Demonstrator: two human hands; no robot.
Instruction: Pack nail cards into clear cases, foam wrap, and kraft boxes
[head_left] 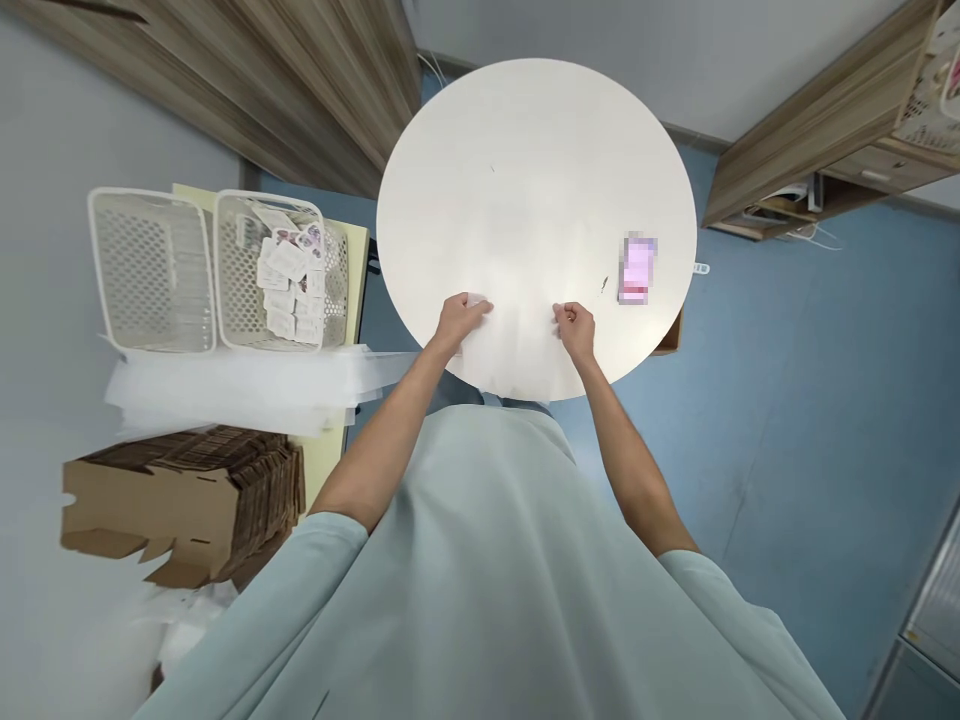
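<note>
A thin, translucent white sheet (510,350) lies at the near edge of the round white table (536,130), stretched between my hands. It might be a flat bag; the low contrast against the tabletop hides which. My left hand (459,322) pinches its upper left corner between thumb and fingers. On the other side, my right hand (576,328) is closed with thumb and fingertips together at the sheet's upper right edge. A blurred pink and purple rectangular item (637,268) rests to the right of my right hand.
At left, a yellow-topped table (322,455) bears two white perforated baskets, an empty one (154,270) and one (232,300) with small white packets (289,275). Beside them lie a stack of translucent sheets (240,390) and folded brown cardboard boxes (180,500). A wooden cabinet (810,140) stands at right.
</note>
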